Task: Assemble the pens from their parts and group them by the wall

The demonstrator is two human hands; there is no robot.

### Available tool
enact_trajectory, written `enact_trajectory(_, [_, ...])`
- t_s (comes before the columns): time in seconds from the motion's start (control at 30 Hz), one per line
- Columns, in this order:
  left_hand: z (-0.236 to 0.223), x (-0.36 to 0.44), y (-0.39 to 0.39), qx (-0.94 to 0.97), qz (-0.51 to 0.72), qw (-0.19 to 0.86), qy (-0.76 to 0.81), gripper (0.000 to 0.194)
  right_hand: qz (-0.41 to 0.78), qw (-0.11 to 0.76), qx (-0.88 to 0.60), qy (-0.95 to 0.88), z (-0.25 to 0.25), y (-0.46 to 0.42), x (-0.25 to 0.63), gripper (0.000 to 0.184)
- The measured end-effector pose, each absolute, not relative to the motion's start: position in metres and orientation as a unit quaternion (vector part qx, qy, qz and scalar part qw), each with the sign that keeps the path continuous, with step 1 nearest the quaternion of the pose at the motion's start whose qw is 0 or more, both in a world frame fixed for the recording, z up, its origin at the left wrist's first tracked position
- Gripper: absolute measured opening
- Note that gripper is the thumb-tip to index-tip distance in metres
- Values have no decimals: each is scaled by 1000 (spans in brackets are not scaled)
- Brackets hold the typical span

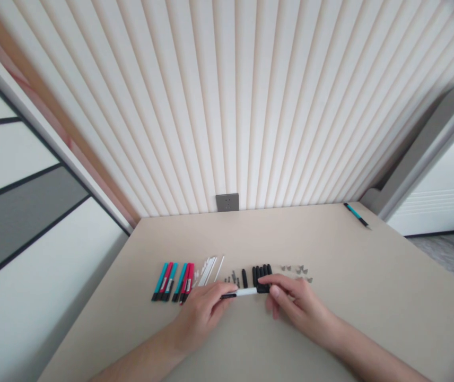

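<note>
A pen with a white barrel (246, 292) and black ends lies level between my two hands, just above the near side of the loose parts. My left hand (203, 307) is closed around its left end. At the right end, the fingers of my right hand (296, 300) pinch a black piece (263, 288), partly hidden by them. Right behind that hand stands a row of black grip sleeves (261, 271), with one more black sleeve (244, 278) to their left. Small dark grey parts (234, 277) lie behind the white barrel.
Several blue and red pen barrels (171, 282) lie left of my hands, beside thin white rods (208, 271). Small grey clips (299, 269) are scattered to the right. One blue and black pen (356, 215) rests at the table's (290, 233) far right, below the ribbed wall (243, 106).
</note>
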State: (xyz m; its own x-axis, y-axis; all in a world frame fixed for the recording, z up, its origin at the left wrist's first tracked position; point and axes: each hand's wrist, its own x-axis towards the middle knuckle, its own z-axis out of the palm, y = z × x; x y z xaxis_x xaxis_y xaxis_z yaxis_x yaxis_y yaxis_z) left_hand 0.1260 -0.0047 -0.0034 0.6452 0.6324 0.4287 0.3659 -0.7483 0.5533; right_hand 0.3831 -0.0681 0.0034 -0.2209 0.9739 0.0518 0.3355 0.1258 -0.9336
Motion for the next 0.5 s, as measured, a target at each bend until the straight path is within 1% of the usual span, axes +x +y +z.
enact_trajectory(0.1, [-4, 126, -3, 867, 329, 222, 302, 18, 404, 366, -512, -663, 7, -69, 384, 32])
enact_trajectory(0.23, [-4, 127, -4, 870, 332, 229, 284, 20, 413, 352, -529, -653, 6, -67, 385, 23])
enact_trajectory(0.27, [-4, 127, -4, 872, 330, 230, 280, 20, 405, 342, -533, -660, 5, -67, 386, 24])
enact_trajectory(0.37, [-5, 127, -5, 875, 323, 229, 278, 20, 371, 305, -544, -688, 4, -66, 388, 47])
enact_trajectory(0.4, [-5, 126, -5, 876, 321, 228, 280, 20, 365, 300, -546, -693, 4, -66, 388, 50])
enact_trajectory(0.43, [-5, 126, -5, 875, 320, 228, 282, 20, 360, 302, -547, -693, 5, -66, 389, 48])
enact_trajectory(0.5, [-4, 127, -5, 874, 321, 228, 284, 20, 345, 320, -545, -694, 6, -65, 390, 34])
